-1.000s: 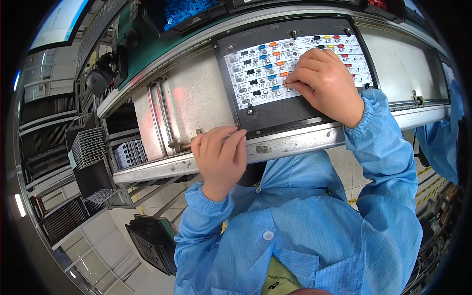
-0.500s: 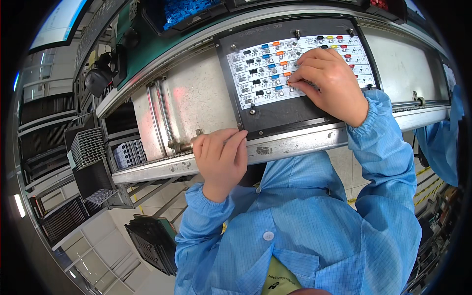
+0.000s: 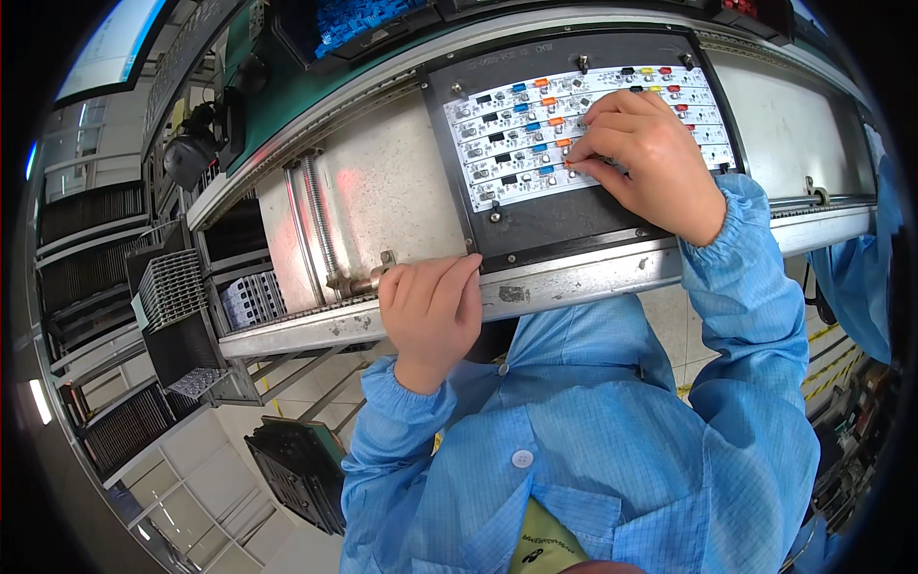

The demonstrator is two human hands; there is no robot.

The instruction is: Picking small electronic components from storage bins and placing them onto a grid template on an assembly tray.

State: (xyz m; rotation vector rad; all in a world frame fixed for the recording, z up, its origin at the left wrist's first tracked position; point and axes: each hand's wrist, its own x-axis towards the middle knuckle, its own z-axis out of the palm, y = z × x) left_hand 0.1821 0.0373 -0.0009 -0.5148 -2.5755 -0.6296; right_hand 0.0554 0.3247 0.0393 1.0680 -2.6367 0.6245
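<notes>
In the head view, a black carrier tray [image 3: 574, 225] sits on a metal conveyor rail [image 3: 574, 282] that runs across the upper half of the picture, and it serves as the landmark here. A white circuit board panel [image 3: 507, 143] lies flat in the upper part of the black carrier tray, its rows dotted with small blue, orange, red, yellow and black parts.

The right hand [image 3: 645, 163] rests on the right half of the white circuit board panel, palm down, fingers curled and drawn together, with the fingertips [image 3: 579, 158] pressed onto the panel near its middle. Whether a small part is pinched between them cannot be told; the fingers hide that spot. The blue sleeve [image 3: 755, 316] of this arm crosses the lower right corner of the black carrier tray and the metal conveyor rail.

The left hand [image 3: 432, 311] lies just below the lower left corner of the black carrier tray, laid over the front edge of the metal conveyor rail with the fingers loosely bent and close together, holding nothing that shows. It touches the rail, well apart from the white circuit board panel, and its fingertips come right up to the tray's lower edge.

Left of the black carrier tray a bare metal plate [image 3: 382, 201] covers the conveyor, with a coil spring [image 3: 320, 225] along its left side. Farther left and lower, stacked black trays [image 3: 172, 306] stand on racks.
</notes>
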